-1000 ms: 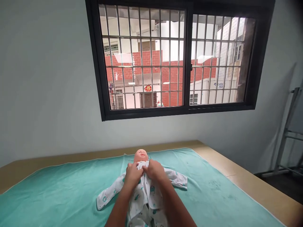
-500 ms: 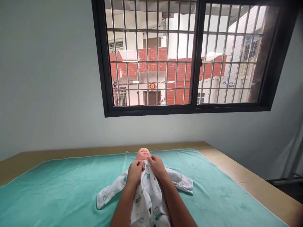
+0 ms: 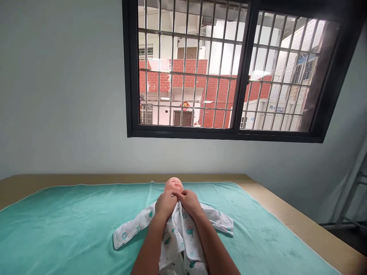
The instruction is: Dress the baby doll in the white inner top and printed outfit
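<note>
A baby doll (image 3: 173, 184) lies on its back, its head away from me. It wears a white baby shirt (image 3: 190, 233) with a teal print, its sleeves spread out to both sides. At the neckline, just below the doll's chin, my left hand (image 3: 166, 203) pinches one front edge of the shirt. My right hand (image 3: 187, 201) pinches the other edge there, and the fingertips of both hands meet. Below them the front edges hang apart lower down. My fingers hide the collar and whatever fastener is between them.
A teal blanket (image 3: 86, 221) spreads under the doll over a wooden table (image 3: 275, 208). Behind it rise a pale wall (image 3: 65, 95) and a barred window with a dark frame (image 3: 186, 133). A metal rack (image 3: 351, 191) stands at the far right.
My hands have come together at the neckline, bringing the two front edges of the shirt to meet. The right front panel now lies flatter. The view has tilted slightly.
</note>
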A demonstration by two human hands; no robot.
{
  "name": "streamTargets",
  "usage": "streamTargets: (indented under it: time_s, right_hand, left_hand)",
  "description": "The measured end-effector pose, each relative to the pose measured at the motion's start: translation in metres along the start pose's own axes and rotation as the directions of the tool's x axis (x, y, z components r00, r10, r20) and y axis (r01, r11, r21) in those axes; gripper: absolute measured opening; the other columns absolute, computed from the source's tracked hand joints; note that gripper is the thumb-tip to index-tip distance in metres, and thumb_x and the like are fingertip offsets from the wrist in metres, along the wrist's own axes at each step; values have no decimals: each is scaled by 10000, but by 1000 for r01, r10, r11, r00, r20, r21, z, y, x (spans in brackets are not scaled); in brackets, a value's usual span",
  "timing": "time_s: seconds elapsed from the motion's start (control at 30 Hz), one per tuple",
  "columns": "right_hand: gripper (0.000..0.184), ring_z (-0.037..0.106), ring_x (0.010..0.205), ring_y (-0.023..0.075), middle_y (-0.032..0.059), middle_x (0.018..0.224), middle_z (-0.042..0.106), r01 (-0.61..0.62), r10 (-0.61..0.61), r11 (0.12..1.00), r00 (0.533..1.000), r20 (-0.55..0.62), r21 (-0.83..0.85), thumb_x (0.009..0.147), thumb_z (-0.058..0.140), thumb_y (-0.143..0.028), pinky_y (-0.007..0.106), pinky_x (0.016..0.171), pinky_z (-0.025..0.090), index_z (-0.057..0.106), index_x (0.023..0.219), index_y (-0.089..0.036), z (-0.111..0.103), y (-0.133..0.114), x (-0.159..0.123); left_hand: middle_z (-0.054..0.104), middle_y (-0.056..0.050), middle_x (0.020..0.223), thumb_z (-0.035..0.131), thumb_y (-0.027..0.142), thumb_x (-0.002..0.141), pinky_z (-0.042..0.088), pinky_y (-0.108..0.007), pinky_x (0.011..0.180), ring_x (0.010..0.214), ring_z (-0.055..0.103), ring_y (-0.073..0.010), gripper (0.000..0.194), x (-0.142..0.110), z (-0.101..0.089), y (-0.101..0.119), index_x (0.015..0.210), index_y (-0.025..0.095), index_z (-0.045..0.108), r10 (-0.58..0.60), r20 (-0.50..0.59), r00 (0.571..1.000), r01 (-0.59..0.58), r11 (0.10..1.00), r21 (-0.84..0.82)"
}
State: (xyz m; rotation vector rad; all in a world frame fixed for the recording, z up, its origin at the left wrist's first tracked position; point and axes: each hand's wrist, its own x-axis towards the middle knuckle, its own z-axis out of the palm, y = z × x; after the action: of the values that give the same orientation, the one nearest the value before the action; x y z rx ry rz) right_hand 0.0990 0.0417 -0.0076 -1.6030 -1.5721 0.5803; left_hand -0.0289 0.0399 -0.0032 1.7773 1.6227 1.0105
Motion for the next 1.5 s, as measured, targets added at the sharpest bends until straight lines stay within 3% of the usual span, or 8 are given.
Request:
streamTargets:
  time_s: [0.33, 0.53, 0.67, 0.83, 1.0, 1.23, 1.5]
  right_hand:
    - [168, 431, 514, 106, -34, 491, 511, -102, 95, 962, 995, 42, 253, 634, 665, -284, 233, 509, 289, 574, 559, -164, 1, 11, 5]
    - [238, 330, 456, 73, -62, 495, 418, -163, 98, 816, 984, 146, 554, 665, 642, -393, 218, 448, 249, 544, 624, -180, -3, 18, 0]
    - [256, 300, 460, 62, -69, 505, 400, -172, 66, 735, 981, 183, 656, 615, 690, -396, 215, 437, 216, 576, 646, -169, -5, 17, -1]
    - [210, 301, 432, 56, -73, 455, 426, -184, 71, 714, 979, 192, 676, 596, 704, -304, 218, 432, 208, 662, 717, -138, -2, 15, -1]
    - [211, 318, 433, 58, -74, 446, 435, -192, 65, 695, 977, 205, 693, 601, 708, -270, 218, 434, 227, 704, 754, -124, -3, 16, -2]
    - [210, 351, 444, 62, -55, 486, 469, -190, 64, 649, 979, 195, 737, 615, 743, -305, 214, 425, 279, 682, 715, -131, -3, 18, -2]
    - [171, 367, 429, 62, -61, 451, 467, -197, 88, 705, 978, 191, 682, 637, 760, -253, 206, 424, 287, 703, 742, -130, -4, 11, -4]
  left_hand:
    - [761, -61, 876, 581, 209, 809, 469, -266, 784, 862, 677, -192, 150, 3, 2, -9, 781, 175, 725, 19, -77, 997, -36, 974, -224]
    - [767, -86, 881, 610, 190, 771, 485, -313, 800, 841, 688, -214, 137, 6, 4, -10, 775, 168, 746, -9, -52, 999, -7, 954, -300]
    - [768, -89, 856, 633, 196, 750, 496, -303, 790, 831, 695, -210, 127, 5, 5, -10, 769, 161, 754, 5, -41, 999, -21, 925, -379]
    - [764, -67, 816, 601, 264, 784, 503, -270, 647, 686, 672, -172, 216, -2, 3, -4, 887, 139, 744, -2, -41, 999, -19, 873, -487]
    - [767, -73, 862, 625, 229, 752, 508, -277, 760, 826, 693, -191, 139, -1, 2, -3, 795, 153, 733, 10, -32, 999, -24, 886, -464]
    - [755, -67, 810, 667, 263, 734, 489, -311, 764, 806, 686, -212, 88, 4, 5, -6, 704, 183, 687, -25, -54, 998, 3, 929, -370]
    - [751, -89, 886, 652, 223, 742, 500, -287, 760, 838, 688, -199, 117, 5, 5, -5, 831, 148, 657, -44, -86, 995, 3, 904, -428]
